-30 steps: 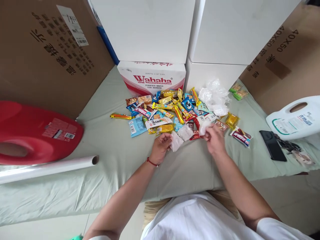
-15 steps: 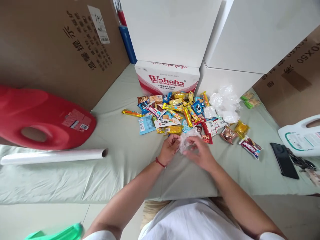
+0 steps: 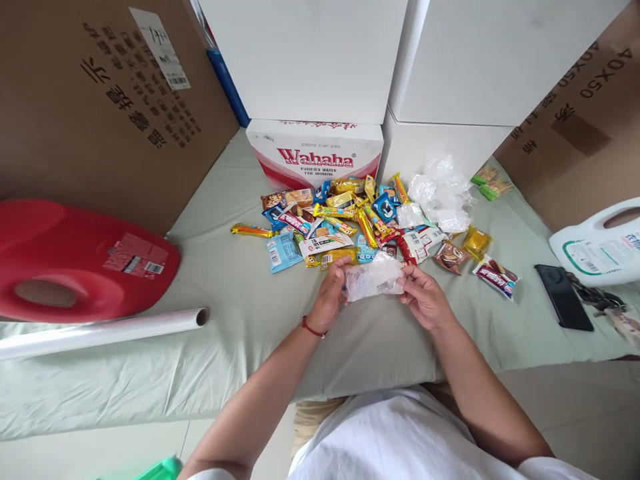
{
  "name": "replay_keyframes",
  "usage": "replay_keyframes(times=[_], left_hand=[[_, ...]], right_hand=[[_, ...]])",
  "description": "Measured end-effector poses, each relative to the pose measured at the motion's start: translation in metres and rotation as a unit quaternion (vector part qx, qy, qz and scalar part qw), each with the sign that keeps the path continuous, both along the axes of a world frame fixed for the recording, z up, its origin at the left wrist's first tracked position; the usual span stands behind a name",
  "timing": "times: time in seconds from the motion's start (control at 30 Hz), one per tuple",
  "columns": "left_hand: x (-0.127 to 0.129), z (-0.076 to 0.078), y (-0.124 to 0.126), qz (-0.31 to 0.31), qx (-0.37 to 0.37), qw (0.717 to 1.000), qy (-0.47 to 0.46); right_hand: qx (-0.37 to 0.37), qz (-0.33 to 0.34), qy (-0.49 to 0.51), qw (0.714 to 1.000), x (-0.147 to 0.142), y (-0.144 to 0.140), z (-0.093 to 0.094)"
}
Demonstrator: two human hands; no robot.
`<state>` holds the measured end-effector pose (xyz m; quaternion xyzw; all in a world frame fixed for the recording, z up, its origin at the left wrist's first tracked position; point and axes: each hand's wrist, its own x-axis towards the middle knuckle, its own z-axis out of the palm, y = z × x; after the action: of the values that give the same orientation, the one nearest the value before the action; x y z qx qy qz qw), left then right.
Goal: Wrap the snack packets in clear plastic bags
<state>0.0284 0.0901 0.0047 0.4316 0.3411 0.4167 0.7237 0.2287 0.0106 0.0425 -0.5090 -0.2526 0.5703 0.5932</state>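
1. The left hand point(image 3: 330, 293) and right hand point(image 3: 425, 300) each pinch one end of a clear plastic bag point(image 3: 374, 279), stretching it flat between them just above the pale green sheet point(image 3: 240, 307).
2. Both grips are closed on the bag: the left at its left edge, the right at its right edge, fingers curled around the film.
3. The bag hangs at the near edge of a pile of wrapped snacks point(image 3: 345, 220), which lies in front of a Wahaha water carton point(image 3: 315, 150).
4. More crumpled clear bags point(image 3: 440, 197) lie right of the pile.
5. A risk, as I judge it: the film is thin and slippery, so a hard pull could tear it or slide it out of 1 pinch.
6. The low hands could also nudge the nearest packets, such as the yellow one point(image 3: 337, 257), out of place.
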Motion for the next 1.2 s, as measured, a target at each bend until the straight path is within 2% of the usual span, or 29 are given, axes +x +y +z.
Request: replay_keyframes(times=[0.1, 0.17, 0.2, 0.27, 0.3, 0.37, 0.43, 0.47, 0.5, 0.57, 0.63, 0.7, 0.73, 0.77, 0.87, 0.93, 1.0, 1.03, 1.1, 1.2], left_hand=[[0.0, -0.003, -0.004, -0.039, 0.08, 0.992, 0.085], [0.0, -0.003, -0.004, -0.074, 0.106, 0.985, 0.11], [0.0, -0.002, -0.004, -0.099, 0.11, 0.983, 0.107], [-0.001, 0.0, -0.004, -0.162, 0.104, 0.977, 0.092], [-0.002, 0.001, -0.005, -0.199, 0.097, 0.971, 0.086], [-0.002, 0.001, -0.006, -0.27, 0.075, 0.957, 0.077], [-0.002, -0.002, -0.007, -0.318, 0.045, 0.945, 0.064], [-0.002, -0.003, -0.007, -0.332, 0.031, 0.941, 0.055], [-0.003, -0.005, -0.007, -0.339, 0.016, 0.939, 0.045], [-0.003, -0.007, -0.006, -0.341, -0.008, 0.94, 0.029], [-0.003, -0.007, -0.005, -0.328, -0.024, 0.944, 0.02], [-0.001, -0.006, -0.004, -0.301, -0.028, 0.953, 0.019], [-0.001, -0.005, -0.003, -0.28, -0.023, 0.96, 0.02], [0.0, -0.005, -0.003, -0.252, -0.013, 0.968, 0.02], [0.002, -0.007, 0.002, -0.151, 0.019, 0.988, 0.014], [0.002, -0.011, 0.006, -0.108, 0.027, 0.994, 0.018], [0.0, -0.014, 0.009, -0.095, 0.024, 0.995, 0.029], [-0.001, -0.015, 0.01, -0.092, 0.026, 0.995, 0.035], [-0.002, -0.015, 0.011, -0.087, 0.041, 0.995, 0.041], [-0.002, -0.012, 0.011, -0.068, 0.088, 0.993, 0.032]], right_hand=[[-0.018, 0.045, -0.069, 0.996, 0.006, -0.005, -0.002], [-0.017, 0.008, -0.182, 0.983, 0.02, -0.001, -0.004], [-0.004, -0.024, -0.259, 0.965, 0.027, 0.004, -0.005], [0.034, -0.053, -0.42, 0.906, 0.041, 0.018, -0.006], [0.046, -0.035, -0.491, 0.869, 0.044, 0.026, -0.006], [0.037, 0.052, -0.6, 0.797, 0.044, 0.039, -0.007], [0.015, 0.122, -0.666, 0.736, 0.036, 0.045, -0.005], [0.024, 0.131, -0.682, 0.719, 0.031, 0.046, -0.002], [0.052, 0.122, -0.686, 0.715, 0.028, 0.045, 0.002], [0.142, 0.049, -0.673, 0.725, 0.026, 0.048, 0.016], [0.211, -0.077, -0.654, 0.722, 0.037, 0.061, 0.035], [0.219, -0.191, -0.646, 0.706, 0.059, 0.086, 0.051], [0.203, -0.216, -0.643, 0.706, 0.072, 0.101, 0.057], [0.18, -0.213, -0.639, 0.717, 0.086, 0.115, 0.06], [0.096, -0.19, -0.605, 0.768, 0.11, 0.134, 0.057], [0.102, -0.138, -0.552, 0.816, 0.105, 0.121, 0.048], [0.094, -0.003, -0.468, 0.878, 0.088, 0.094, 0.036], [0.088, 0.074, -0.439, 0.891, 0.077, 0.079, 0.029], [0.08, 0.184, -0.393, 0.897, 0.055, 0.054, 0.017], [0.054, 0.294, -0.314, 0.901, 0.036, 0.037, 0.002]])
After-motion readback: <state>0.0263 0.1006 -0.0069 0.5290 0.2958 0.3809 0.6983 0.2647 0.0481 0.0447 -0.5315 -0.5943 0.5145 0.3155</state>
